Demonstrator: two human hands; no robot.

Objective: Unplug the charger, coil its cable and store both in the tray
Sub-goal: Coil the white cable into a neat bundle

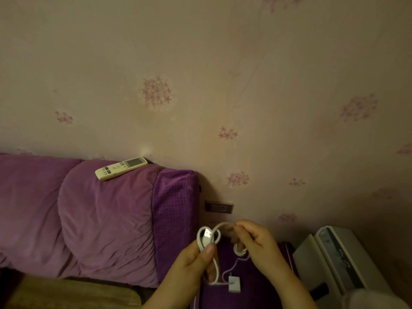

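A white cable (214,266) is looped between both hands, low in the middle of the view. My left hand (194,262) pinches the loops, and the USB plug (207,236) sticks up above its thumb. My right hand (258,244) grips another stretch of the same cable, with a small coil at its fingers. The white charger block (234,284) lies below the hands on a purple surface (249,293); whether that is the tray I cannot tell. The dark wall socket (219,207) above shows nothing plugged in.
A purple padded headboard (107,221) fills the left, with a cream remote control (121,168) on top. A white appliance (338,262) stands at the lower right. Behind is floral wallpaper (223,85).
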